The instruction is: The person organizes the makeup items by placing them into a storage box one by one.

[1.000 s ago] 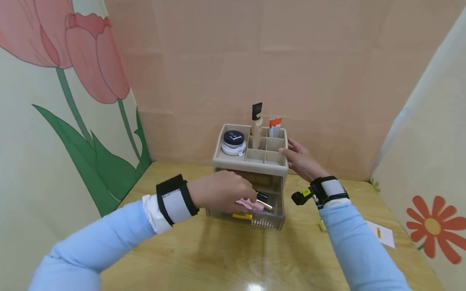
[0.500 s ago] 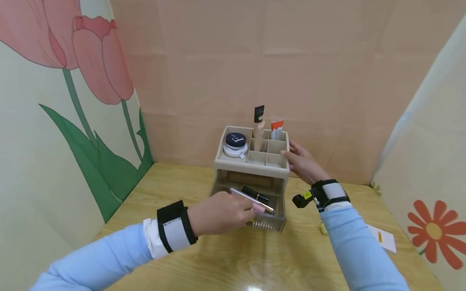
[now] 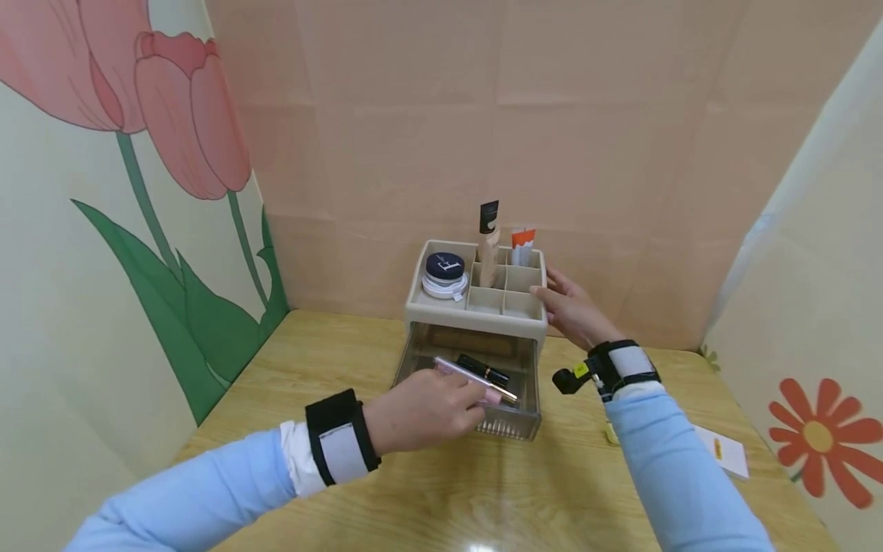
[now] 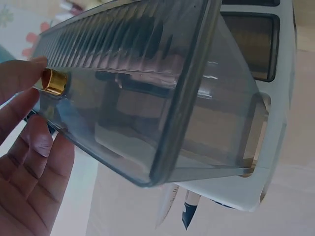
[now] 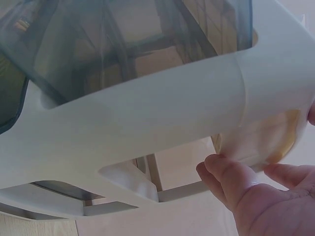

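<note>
A beige cosmetics organizer stands at the back of the table, its smoky clear drawer pulled out. Thumb and finger of my left hand pinch the drawer's gold knob, seen in the left wrist view. Inside the drawer lie a black tube, a slim lilac stick with a gold end and a pink item. My right hand grips the organizer's right top edge, thumb on top and fingers at the side. The drawer's front left part is hidden behind my left hand.
On the organizer's top are a dark-lidded compact on a white case, a beige tube with a black cap and a red-and-white tube. A white box and a small yellow item lie near my right forearm.
My left hand has moved from over the drawer's contents down to its front, and the lilac stick and pink item now lie inside, apart from it. The right hand keeps its grip.
</note>
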Available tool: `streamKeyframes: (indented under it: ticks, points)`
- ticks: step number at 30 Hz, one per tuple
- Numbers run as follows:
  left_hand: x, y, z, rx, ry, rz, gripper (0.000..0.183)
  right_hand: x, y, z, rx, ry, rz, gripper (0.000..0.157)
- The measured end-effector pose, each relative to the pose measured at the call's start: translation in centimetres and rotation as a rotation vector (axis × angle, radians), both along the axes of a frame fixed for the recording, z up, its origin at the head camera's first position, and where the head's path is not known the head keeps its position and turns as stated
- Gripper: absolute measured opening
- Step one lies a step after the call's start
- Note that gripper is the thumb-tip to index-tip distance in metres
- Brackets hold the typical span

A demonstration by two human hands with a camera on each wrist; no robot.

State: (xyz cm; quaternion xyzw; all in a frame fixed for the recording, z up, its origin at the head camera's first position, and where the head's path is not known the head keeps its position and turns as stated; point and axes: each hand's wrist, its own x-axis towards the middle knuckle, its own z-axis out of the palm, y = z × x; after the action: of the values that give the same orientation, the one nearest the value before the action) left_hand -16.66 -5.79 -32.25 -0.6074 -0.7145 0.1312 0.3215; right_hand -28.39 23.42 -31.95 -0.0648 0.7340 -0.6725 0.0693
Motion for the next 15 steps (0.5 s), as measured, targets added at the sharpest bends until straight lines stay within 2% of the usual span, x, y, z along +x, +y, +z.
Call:
streamKeyframes:
  ticks: [9,15]
  points:
    - [-0.4,0.2,-0.1,0.043,0.007,-0.032,0.011,0.0,0.1,-0.1,0.001,0.004,-0.003,0.065]
    - [-1.3,0.2,0.5,0.044,-0.026,-0.003,0.016,0.0,0.1,-0.1,0.01,0.006,0.001,0.066]
